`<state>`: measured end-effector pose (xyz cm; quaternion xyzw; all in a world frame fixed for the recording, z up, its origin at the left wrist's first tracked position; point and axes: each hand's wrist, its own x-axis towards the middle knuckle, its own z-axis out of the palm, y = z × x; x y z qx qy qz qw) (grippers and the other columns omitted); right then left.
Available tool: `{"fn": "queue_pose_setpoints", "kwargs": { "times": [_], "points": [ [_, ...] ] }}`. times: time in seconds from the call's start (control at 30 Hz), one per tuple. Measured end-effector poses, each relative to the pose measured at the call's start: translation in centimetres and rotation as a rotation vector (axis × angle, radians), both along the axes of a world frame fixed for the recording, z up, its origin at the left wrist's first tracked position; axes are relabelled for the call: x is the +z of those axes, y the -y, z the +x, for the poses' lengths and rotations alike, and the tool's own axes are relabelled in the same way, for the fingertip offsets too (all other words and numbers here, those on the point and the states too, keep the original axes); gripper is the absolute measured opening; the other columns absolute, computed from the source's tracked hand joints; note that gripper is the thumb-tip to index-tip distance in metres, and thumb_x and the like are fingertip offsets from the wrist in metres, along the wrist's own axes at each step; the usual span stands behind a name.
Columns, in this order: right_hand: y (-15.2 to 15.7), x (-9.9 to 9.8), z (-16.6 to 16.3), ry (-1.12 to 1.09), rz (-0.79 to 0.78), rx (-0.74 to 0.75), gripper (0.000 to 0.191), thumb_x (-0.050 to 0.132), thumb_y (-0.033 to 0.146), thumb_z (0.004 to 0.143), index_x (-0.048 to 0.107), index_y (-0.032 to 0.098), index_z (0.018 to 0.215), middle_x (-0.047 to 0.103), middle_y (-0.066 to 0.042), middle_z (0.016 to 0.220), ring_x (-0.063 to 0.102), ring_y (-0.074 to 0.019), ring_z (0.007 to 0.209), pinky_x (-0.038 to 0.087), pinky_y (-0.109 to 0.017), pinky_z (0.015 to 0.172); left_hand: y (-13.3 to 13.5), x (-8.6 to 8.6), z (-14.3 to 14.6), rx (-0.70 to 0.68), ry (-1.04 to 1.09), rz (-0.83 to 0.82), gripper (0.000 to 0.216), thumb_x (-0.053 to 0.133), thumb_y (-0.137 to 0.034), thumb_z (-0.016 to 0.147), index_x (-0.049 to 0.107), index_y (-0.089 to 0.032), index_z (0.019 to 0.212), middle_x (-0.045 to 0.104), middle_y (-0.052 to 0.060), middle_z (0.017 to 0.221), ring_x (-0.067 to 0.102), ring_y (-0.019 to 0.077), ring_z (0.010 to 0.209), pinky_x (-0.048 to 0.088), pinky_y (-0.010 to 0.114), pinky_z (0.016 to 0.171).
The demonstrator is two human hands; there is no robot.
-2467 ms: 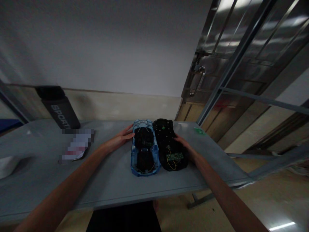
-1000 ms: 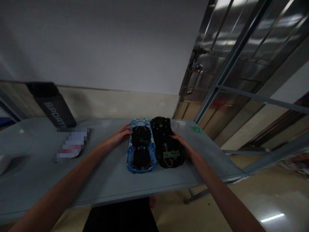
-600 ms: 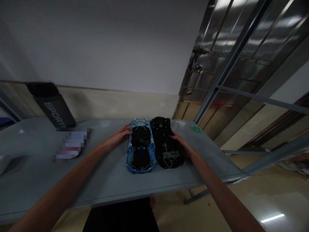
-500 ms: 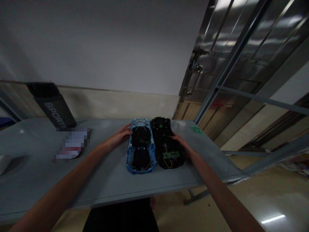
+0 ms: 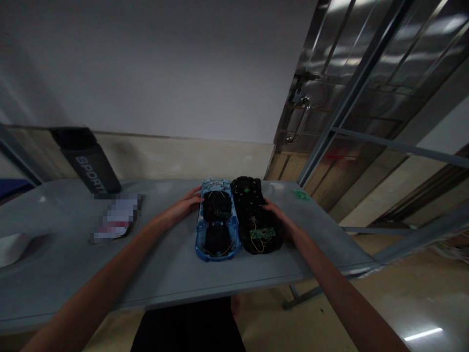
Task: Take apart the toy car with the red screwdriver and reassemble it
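A toy car's blue body shell (image 5: 235,231) lies upside down on the table, its black interior facing up. Against its right side rests the matching black car chassis (image 5: 248,203), with a green circuit board (image 5: 264,233) and loose yellow wires near its close end. My left hand (image 5: 182,207) grips the shell's left edge, fingers bent over the rim. On the chassis's right edge my right hand (image 5: 281,218) has its fingertips over the side; its thumb is hard to make out. The two car parts lie side by side, about touching.
A dark bottle marked SPORT (image 5: 91,164) stands at the back left, with a blurred-out flat packet (image 5: 119,217) before it. A white object (image 5: 13,248) sits at the far left. Small green pieces (image 5: 301,194) lie by the right edge, near a metal frame post (image 5: 322,142).
The whole view has shifted slightly, so everything sits a little further right. Both hands stay on the same car parts, which keep their places side by side.
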<state>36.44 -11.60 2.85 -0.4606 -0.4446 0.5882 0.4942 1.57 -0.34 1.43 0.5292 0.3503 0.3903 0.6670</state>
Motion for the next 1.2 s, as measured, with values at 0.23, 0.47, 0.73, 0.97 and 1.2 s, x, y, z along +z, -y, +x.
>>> {"fn": "queue_pose_setpoints", "kwargs": {
  "times": [0.23,0.47,0.73,0.97,1.2],
  "points": [
    [0.10,0.14,-0.07,-0.031,-0.008,0.009,0.044,0.080,0.041,0.079,0.075,0.030,0.121,0.085,-0.005,0.110,0.079,-0.0335,0.107,0.062,-0.045,0.092,-0.13,-0.24,0.16,0.032,0.016,-0.024,0.064,0.088,-0.030,0.077,0.069,-0.029,0.138,0.082,0.005,0.141,0.069,0.0329,0.144,0.049,0.046,0.127],
    [0.25,0.15,-0.17,-0.027,-0.034,-0.029,0.048,0.080,0.041,0.077,0.074,0.032,0.124,0.084,-0.003,0.121,0.078,-0.0331,0.113,0.062,-0.044,0.095,-0.02,-0.04,-0.14,0.024,0.002,-0.014,0.064,0.089,-0.031,0.076,0.069,-0.029,0.137,0.084,0.004,0.134,0.072,0.0315,0.140,0.047,0.049,0.128],
    [0.05,-0.05,0.00,-0.027,-0.020,-0.014,0.052,0.080,0.041,0.076,0.073,0.033,0.127,0.083,-0.003,0.126,0.077,-0.0318,0.117,0.060,-0.048,0.105,-0.18,-0.26,-0.03,0.023,-0.016,-0.009,0.065,0.086,-0.032,0.077,0.067,-0.030,0.139,0.082,0.004,0.138,0.070,0.0311,0.142,0.049,0.048,0.127],
    [0.29,0.24,-0.11,-0.008,-0.032,-0.011,0.048,0.078,0.040,0.080,0.073,0.032,0.127,0.083,-0.004,0.125,0.078,-0.0315,0.116,0.061,-0.046,0.104,-0.05,-0.16,-0.02,-0.002,-0.041,0.009,0.068,0.085,-0.037,0.080,0.065,-0.032,0.144,0.080,0.003,0.144,0.064,0.0324,0.150,0.044,0.049,0.131],
    [0.42,0.40,-0.24,-0.012,-0.019,-0.016,0.050,0.079,0.040,0.078,0.074,0.033,0.127,0.084,-0.003,0.121,0.079,-0.0314,0.110,0.062,-0.046,0.100,0.16,0.04,0.11,0.011,-0.017,-0.008,0.067,0.088,-0.036,0.077,0.066,-0.029,0.140,0.081,0.005,0.141,0.068,0.0332,0.145,0.047,0.049,0.128]
  ]
}}
